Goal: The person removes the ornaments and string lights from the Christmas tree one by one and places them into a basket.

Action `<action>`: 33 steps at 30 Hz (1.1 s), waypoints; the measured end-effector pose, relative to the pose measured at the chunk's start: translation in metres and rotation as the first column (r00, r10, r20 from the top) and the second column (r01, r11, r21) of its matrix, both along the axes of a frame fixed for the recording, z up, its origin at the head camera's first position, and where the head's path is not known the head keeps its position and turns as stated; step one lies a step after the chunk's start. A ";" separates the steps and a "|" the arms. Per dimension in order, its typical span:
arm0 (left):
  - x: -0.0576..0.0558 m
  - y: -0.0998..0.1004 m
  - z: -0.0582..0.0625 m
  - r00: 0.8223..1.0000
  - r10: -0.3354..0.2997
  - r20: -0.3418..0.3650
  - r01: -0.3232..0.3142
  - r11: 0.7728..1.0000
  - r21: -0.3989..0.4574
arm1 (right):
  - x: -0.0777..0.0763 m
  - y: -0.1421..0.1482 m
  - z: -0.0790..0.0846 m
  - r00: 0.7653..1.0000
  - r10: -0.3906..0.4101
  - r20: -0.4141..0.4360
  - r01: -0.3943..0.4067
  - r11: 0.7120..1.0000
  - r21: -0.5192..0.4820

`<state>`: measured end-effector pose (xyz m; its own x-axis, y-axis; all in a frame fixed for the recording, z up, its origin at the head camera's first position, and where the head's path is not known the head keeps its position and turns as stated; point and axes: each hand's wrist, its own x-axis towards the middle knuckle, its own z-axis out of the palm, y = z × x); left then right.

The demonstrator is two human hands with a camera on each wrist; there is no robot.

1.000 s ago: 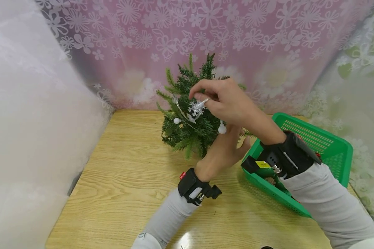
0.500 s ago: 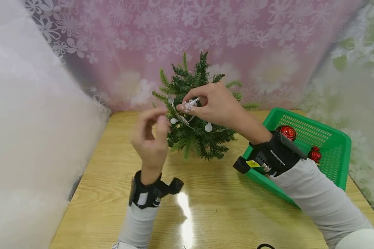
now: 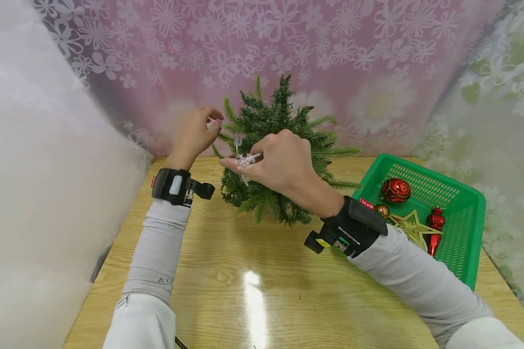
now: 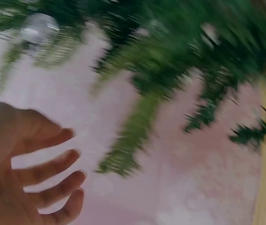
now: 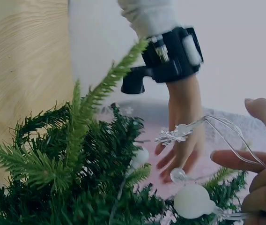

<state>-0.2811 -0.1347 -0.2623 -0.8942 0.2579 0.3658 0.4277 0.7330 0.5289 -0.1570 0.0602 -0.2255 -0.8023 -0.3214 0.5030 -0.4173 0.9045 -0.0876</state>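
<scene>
A small artificial Christmas tree (image 3: pixel 272 114) stands at the middle back of the table. In front of its left side, my right hand (image 3: pixel 286 162) holds a strand of clear string lights with a snowflake bulb (image 3: pixel 247 160). Its wire crosses the straight index finger and runs into the curled fingers (image 5: pixel 259 192) in the right wrist view, where a round white bulb (image 5: pixel 192 200) hangs close to the branches. Left of the tree is my left hand (image 3: pixel 196 133), near the outer branch tips. Loosely bent and with nothing between them, its fingers (image 4: pixel 53 166) show in the left wrist view.
A green basket (image 3: pixel 476 237) at the right holds a red bauble (image 3: pixel 395 190), a gold star (image 3: pixel 412 229), a red drop-shaped ornament (image 3: pixel 436 220) and a small gold ball (image 3: pixel 382 210). Behind the wooden table (image 3: pixel 227 261) hangs a pink floral curtain (image 3: pixel 166 63).
My left hand has come out from beside the tree's front and swung round to its left, then up and back. The right hand has shifted left and lower with the string lights.
</scene>
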 end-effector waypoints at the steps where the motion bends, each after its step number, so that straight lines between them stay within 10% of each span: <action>1: -0.004 0.000 -0.003 1.000 -0.015 0.023 0.017 0.997 -0.075 | 0.000 -0.003 -0.001 1.000 -0.014 -0.008 0.014 1.000 0.016; 6: -0.014 0.001 -0.016 0.995 -0.059 0.075 0.082 0.931 -0.357 | 0.000 -0.013 -0.006 0.998 -0.059 0.016 0.058 0.995 0.077; 10: -0.016 -0.002 -0.023 0.988 -0.107 0.107 0.142 0.902 -0.408 | -0.003 -0.014 -0.007 0.992 -0.060 0.113 0.053 0.997 0.059; 22: -0.010 -0.016 -0.029 0.985 -0.166 0.048 0.172 0.936 -0.307 | -0.006 0.001 -0.011 0.992 0.088 0.086 -0.075 0.988 -0.136; 33: 0.019 -0.023 -0.034 0.986 -0.163 0.028 0.165 0.960 -0.225 | 0.000 0.024 -0.009 0.987 0.162 0.020 -0.153 0.959 -0.240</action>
<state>-0.2616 -0.1573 -0.2961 -0.8360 0.4761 0.2728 0.5478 0.7540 0.3625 -0.1565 0.0842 -0.2340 -0.7715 -0.3205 0.5496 -0.5447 0.7791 -0.3103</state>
